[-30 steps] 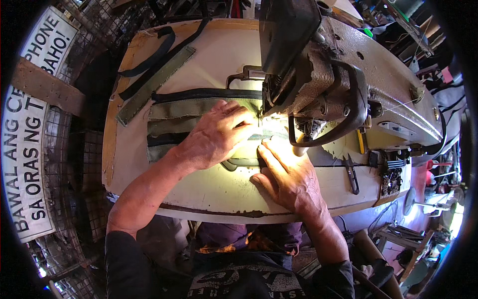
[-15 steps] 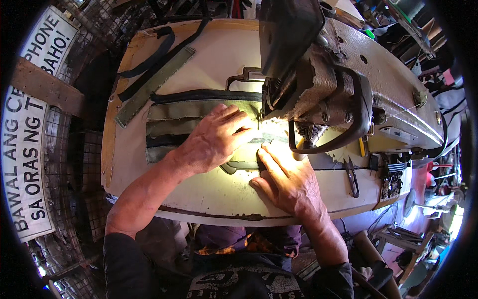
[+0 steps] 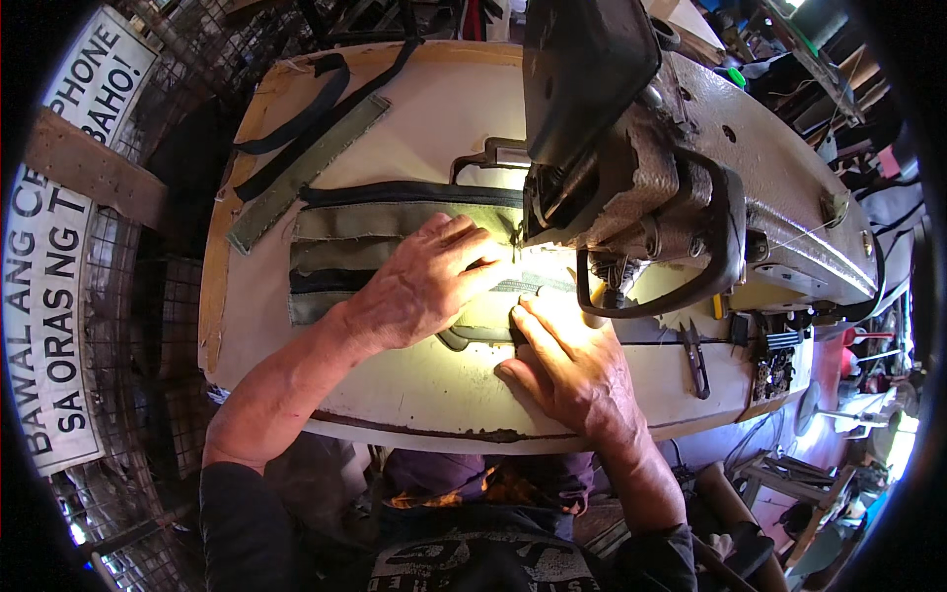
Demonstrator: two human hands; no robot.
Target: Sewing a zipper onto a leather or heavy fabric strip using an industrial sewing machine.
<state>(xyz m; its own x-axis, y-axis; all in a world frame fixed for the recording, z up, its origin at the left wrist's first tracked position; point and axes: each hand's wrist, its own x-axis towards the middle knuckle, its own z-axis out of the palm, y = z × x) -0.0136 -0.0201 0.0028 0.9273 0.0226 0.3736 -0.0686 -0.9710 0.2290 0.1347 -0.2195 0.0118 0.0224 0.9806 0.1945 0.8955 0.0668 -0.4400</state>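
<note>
An olive-green fabric piece (image 3: 340, 223) with black bands lies on the white table, its right part under the head of a sewing machine (image 3: 779, 187). My left hand (image 3: 416, 281) rests on the fabric left of the needle area, fingers curled and closed on the cloth near the lamp-lit spot. My right hand (image 3: 577, 360) lies at the fabric's near right edge, fingers stretched out and pressing down, thumb apart on the table. Glare and the machine's head hide the fingertips' exact contact and the needle point.
A loose olive strip (image 3: 308, 178) and black straps (image 3: 296, 126) lie at the far left of the table (image 3: 434, 104). Small thread snips (image 3: 696, 365) and metal parts (image 3: 776, 365) sit at the right. A dark loop-shaped guard (image 3: 725, 237) juts from the machine above my right hand.
The whole view has shifted slightly, the machine appearing a little further right. Both hands keep nearly the same place and pose on the fabric.
</note>
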